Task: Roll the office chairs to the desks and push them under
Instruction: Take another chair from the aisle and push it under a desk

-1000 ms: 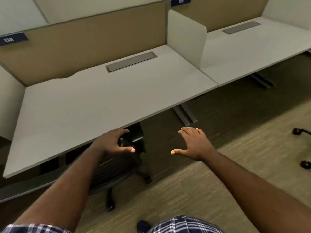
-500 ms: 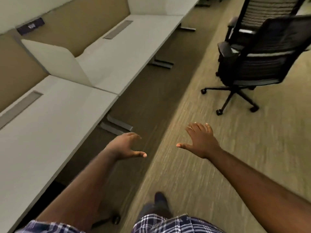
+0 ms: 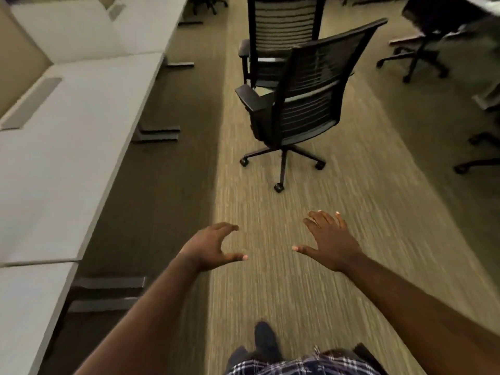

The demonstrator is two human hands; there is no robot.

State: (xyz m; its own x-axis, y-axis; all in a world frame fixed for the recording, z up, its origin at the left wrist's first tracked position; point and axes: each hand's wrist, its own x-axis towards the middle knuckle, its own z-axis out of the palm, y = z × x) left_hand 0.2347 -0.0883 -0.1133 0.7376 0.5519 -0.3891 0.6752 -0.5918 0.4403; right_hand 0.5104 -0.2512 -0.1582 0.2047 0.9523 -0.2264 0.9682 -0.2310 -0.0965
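A black mesh-backed office chair (image 3: 305, 101) stands on the carpet ahead of me, its back turned toward me. Directly behind it stands a second black chair (image 3: 281, 31). A row of white desks (image 3: 67, 125) runs along the left. My left hand (image 3: 208, 246) and right hand (image 3: 330, 239) are both stretched out in front of me over the floor, well short of the nearer chair. Both hold nothing; the left hand's fingers are loosely curved, the right hand's fingers are spread.
Grey desk feet (image 3: 159, 133) stick out onto the dark floor strip beside the desks. More black chairs (image 3: 422, 50) stand at the upper right, and another chair base (image 3: 479, 158) shows at the right edge. White dividers (image 3: 65, 28) separate the desks.
My view has swung from the desk with a chair pushed under it to the aisle. The two free chairs have come closer and toward the centre. Both hands stay empty.
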